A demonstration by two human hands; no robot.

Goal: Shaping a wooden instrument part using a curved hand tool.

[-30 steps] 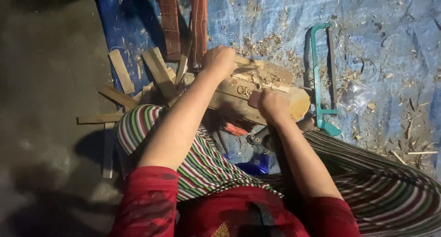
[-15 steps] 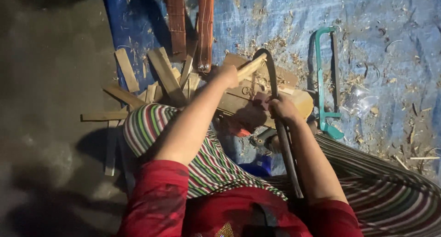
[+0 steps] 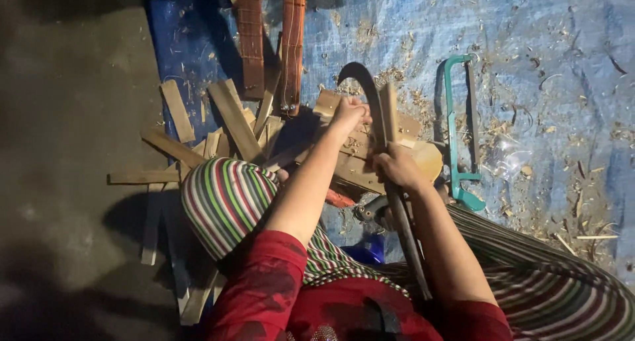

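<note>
My left hand (image 3: 348, 113) grips the top of a thin wooden strip (image 3: 390, 113) that stands on a pale wooden block (image 3: 426, 161). My right hand (image 3: 397, 169) is closed around the long dark handle of a curved blade (image 3: 370, 93). The blade's hooked tip arches over the strip, right beside my left hand. The handle runs back along my right forearm towards my body. Both arms wear red sleeves, and my knees are covered in striped cloth (image 3: 225, 202).
Several cut wooden slats (image 3: 231, 123) lie heaped to the left of the block. Two long reddish-brown strips (image 3: 251, 37) lie at the top. A green-framed hacksaw (image 3: 460, 129) rests to the right on the blue tarp (image 3: 549, 83), which is strewn with shavings. Bare dark floor lies at left.
My right hand took up the curved blade and raised it over the block. My left hand shifted from the block's top to holding a strip upright beside the blade.
</note>
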